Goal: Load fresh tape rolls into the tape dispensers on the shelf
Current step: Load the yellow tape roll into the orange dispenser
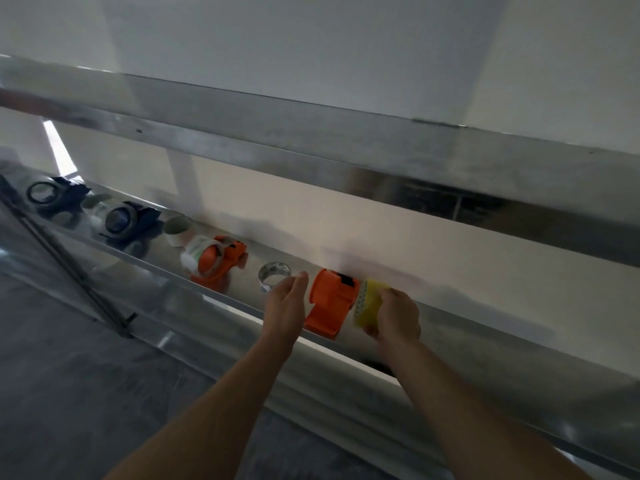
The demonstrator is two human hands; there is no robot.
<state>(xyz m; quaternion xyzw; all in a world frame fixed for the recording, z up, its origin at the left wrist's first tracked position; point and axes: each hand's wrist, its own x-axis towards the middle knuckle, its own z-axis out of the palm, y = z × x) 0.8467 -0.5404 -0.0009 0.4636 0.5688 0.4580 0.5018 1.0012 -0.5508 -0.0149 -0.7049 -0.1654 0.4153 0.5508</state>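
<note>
On the metal shelf [450, 327], left to right: dark dispenser [52, 194], dark blue dispenser [126, 220], white roll [178, 230], orange dispenser with roll fitted [216, 259], clear roll [275, 276], second orange dispenser [332, 303]. Yellow roll [369, 304], held in right hand [398, 317], touches its right side

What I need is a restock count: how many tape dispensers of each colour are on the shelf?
Orange dispensers: 2
Dark dispensers: 2
Total: 4
</note>
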